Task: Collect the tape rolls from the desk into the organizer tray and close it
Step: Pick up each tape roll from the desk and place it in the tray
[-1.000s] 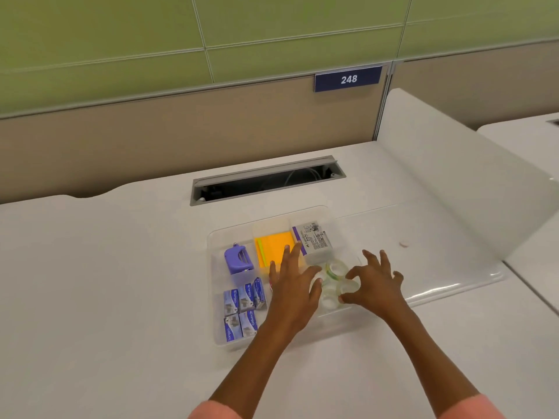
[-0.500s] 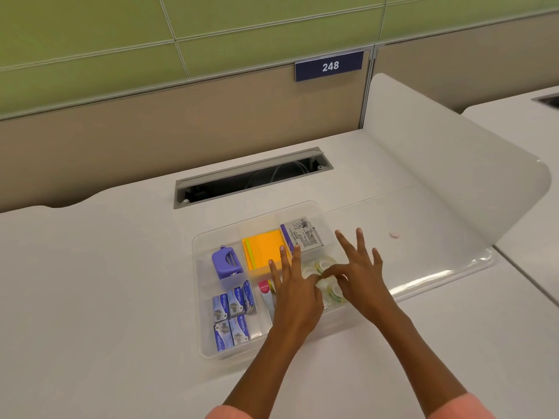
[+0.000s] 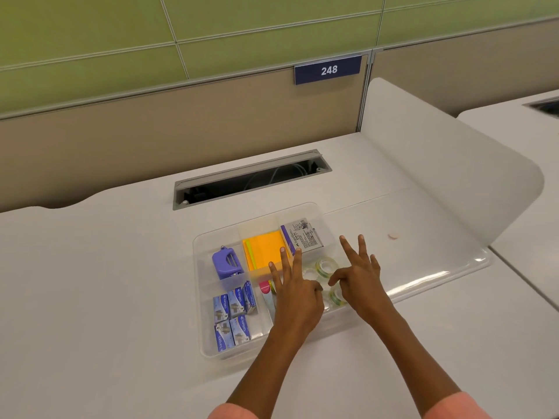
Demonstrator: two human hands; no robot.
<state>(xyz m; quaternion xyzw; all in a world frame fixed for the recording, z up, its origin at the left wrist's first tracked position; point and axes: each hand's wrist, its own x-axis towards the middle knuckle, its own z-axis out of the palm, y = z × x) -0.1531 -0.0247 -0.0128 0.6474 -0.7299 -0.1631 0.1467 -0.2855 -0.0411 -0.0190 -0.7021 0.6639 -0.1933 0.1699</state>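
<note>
Head view: both hands over the organizer tray [image 3: 202, 297] on the bench [image 3: 90, 282], left hand [image 3: 298, 294] and right hand [image 3: 358, 278] pinching thumb to forefinger, other fingers spread, above tape rolls [image 3: 326, 265] lying in the tray's right compartment

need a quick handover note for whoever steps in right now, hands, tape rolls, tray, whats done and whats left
Left hand: over the tray's right side, fingers spread, thumb and forefinger down among the tape rolls; whether it grips one cannot be told.
Right hand: beside it over the same compartment, two fingers raised, the rest curled at the rolls; grip unclear too.
Tape rolls: at least three clear ones show in the tray's right compartment. None show on the desk.
Lid: clear, lying open flat on the desk to the tray's right.
Done: rolls in the tray.
Left: settle the rolls, swing the lid over and close it.
</note>
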